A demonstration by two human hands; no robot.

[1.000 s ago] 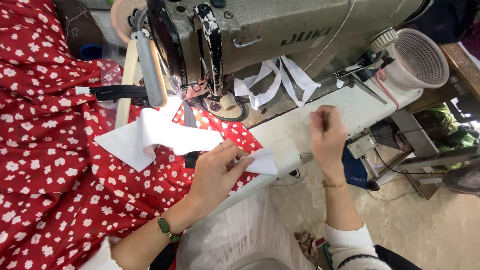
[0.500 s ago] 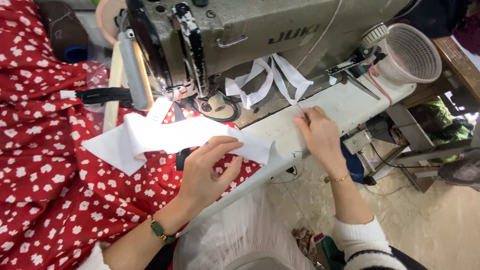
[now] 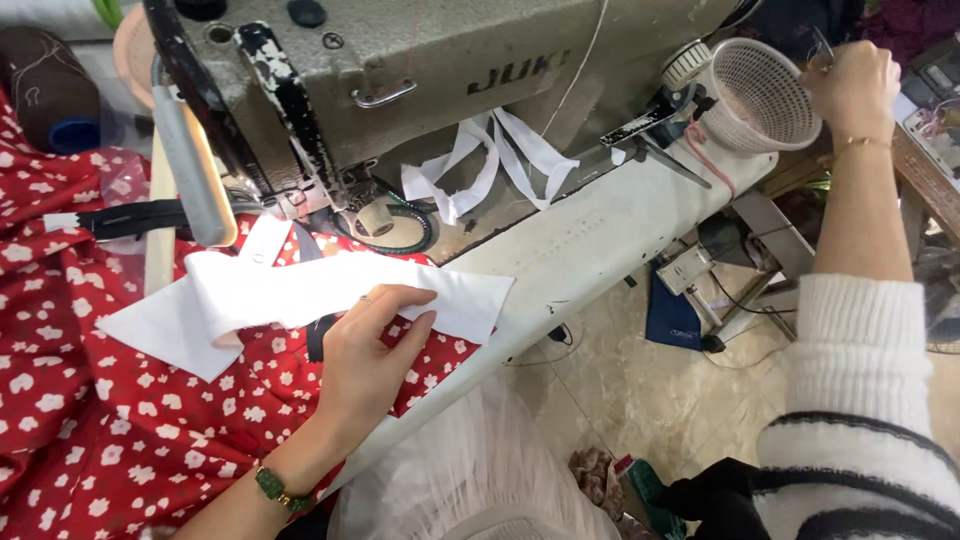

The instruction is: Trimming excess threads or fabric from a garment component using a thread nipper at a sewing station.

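My left hand (image 3: 365, 350) lies flat on a white fabric piece (image 3: 300, 292), pressing it onto red cloth with white flowers (image 3: 70, 400) on the table of a grey-green sewing machine (image 3: 420, 70). My right hand (image 3: 855, 80) is raised at the far right, at the rim of a white plastic basket (image 3: 760, 95) mounted by the machine's handwheel. Its fingers are curled; whether it holds anything I cannot tell. White fabric strips (image 3: 480, 165) hang under the machine arm near the presser foot (image 3: 375, 215).
A black zipper (image 3: 130, 217) lies on the red cloth at left. The white machine table (image 3: 600, 230) ends at a slanted edge. Below it are a tiled floor, cables, a blue box (image 3: 672, 318) and white tulle (image 3: 450, 470).
My right hand has left the table beside the white piece and risen to the basket at upper right. My left hand stays on the white fabric.
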